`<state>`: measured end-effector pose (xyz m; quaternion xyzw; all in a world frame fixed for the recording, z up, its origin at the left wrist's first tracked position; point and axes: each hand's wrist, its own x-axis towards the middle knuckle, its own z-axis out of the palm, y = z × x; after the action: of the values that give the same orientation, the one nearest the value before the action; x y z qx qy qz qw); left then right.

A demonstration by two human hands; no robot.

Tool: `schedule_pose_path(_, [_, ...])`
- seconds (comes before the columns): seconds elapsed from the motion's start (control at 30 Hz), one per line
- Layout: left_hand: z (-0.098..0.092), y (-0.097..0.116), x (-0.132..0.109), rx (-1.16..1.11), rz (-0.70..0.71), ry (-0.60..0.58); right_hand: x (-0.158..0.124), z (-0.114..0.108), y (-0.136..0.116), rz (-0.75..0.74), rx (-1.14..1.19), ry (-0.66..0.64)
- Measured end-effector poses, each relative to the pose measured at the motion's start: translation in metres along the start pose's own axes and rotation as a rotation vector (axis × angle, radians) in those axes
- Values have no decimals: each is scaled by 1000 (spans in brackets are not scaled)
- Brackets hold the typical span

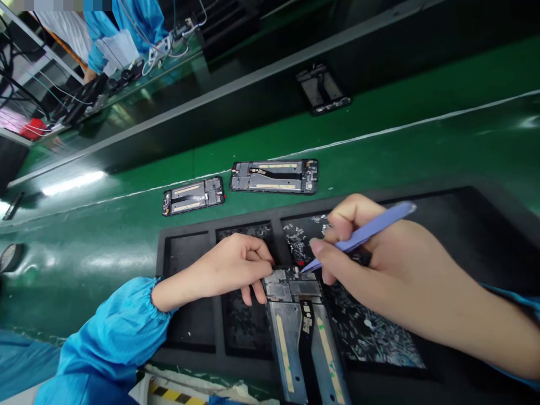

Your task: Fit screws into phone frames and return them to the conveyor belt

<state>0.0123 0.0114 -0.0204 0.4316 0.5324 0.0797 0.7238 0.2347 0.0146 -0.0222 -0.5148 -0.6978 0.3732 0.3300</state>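
Observation:
A phone chassis [291, 332] with its back cover off lies tilted over the black foam tray, its top end away from me. My left hand [236, 267] grips the upper left corner of the chassis between thumb and fingers. In my right hand [375, 253] are blue tweezers [358, 235], held like a pen. Their tip meets the top end of the chassis, beside a small red spot. Whether the tips pinch a part is too small to tell. A dark flex cable [306, 343] runs down the middle of the chassis.
The black foam tray [219, 332] has several compartments, some strewn with small clear and silver pieces [379, 332]. Beyond it on the green surface lie two open phone chassis [274, 176] [193, 196]. Another phone unit [323, 89] is farther back. A person in blue [126, 28] is at upper left.

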Motion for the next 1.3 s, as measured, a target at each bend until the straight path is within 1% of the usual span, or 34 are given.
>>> schedule_pose_path(0.1, [2,1,1,15,-1,12,-2,2,1,14,-34,-112])
schedule_pose_path(0.2, [5,3,-3,100,12,42,-2,4,1,11,-32,-137])
schedule_pose_path(0.27, [7,4,-9,263,51,96,-2,4,2,11,-16,-136])
schedule_pose_path(0.33, [10,5,-16,563,175,225,-2,4,2,20,18,-121])
schedule_pose_path(0.43, [14,4,-23,1051,446,518,-3,3,2,42,86,-76])
schedule_pose_path(0.47, [15,4,-23,1150,534,575,-3,3,1,49,94,-64])
schedule_pose_path(0.5, [16,3,-23,1209,616,585,-2,2,1,52,89,-55])
schedule_pose_path(0.53, [17,3,-22,1235,692,549,-2,1,0,51,73,-48])
schedule_pose_path(0.6, [17,4,-17,1224,803,402,-1,1,0,32,31,-33])
schedule_pose_path(0.63, [17,4,-15,1208,827,335,0,0,0,17,12,-29])
schedule_pose_path(0.7, [16,3,-10,1187,841,264,1,0,0,-13,-22,-32])
schedule_pose_path(0.8, [15,0,-5,1164,876,256,1,1,1,-20,-50,-68])
schedule_pose_path(1.0, [16,-7,1,1182,931,296,1,0,-2,68,48,-134])
schedule_pose_path(1.13, [15,-8,5,1144,972,308,1,1,-1,120,116,-106])
schedule_pose_path(1.23, [14,-8,7,1101,996,290,4,2,3,139,158,-90])
schedule_pose_path(1.3, [13,-6,7,1058,982,269,8,1,5,158,234,-50])
